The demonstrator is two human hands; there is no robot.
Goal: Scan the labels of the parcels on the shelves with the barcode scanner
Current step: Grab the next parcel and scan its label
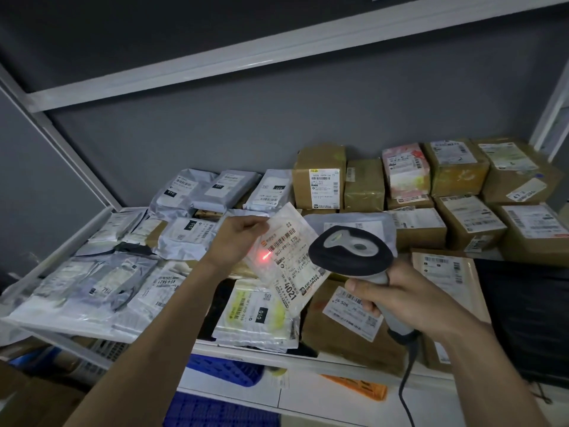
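Held up over the shelf (92, 224) in the left hand (235, 241): a flat white parcel (289, 260), pinched at its upper left corner between thumb and fingers, tilted so its long axis runs from upper left down to lower right. Gripped in the right hand (397, 291), fingers curled round the handle: a grey barcode scanner (351, 251), head pointed left at the parcel, cord (406, 380) trailing down toward the floor. Just beside each other, scanner head and parcel's right edge, the label (292, 257) facing up toward the camera. Red aiming dot (264, 257) landing near the label's left border, just below the printed barcode (281, 240) rather than across it. Judged from that offset: a small lift of the beam, or a slight turn of the parcel by the left hand, needed to lay the line along the bars. Spread beneath on the shelf, grey mailer bags (191, 192) to the left and brown cartons (320, 177) to the right, labels up, scan status not readable.
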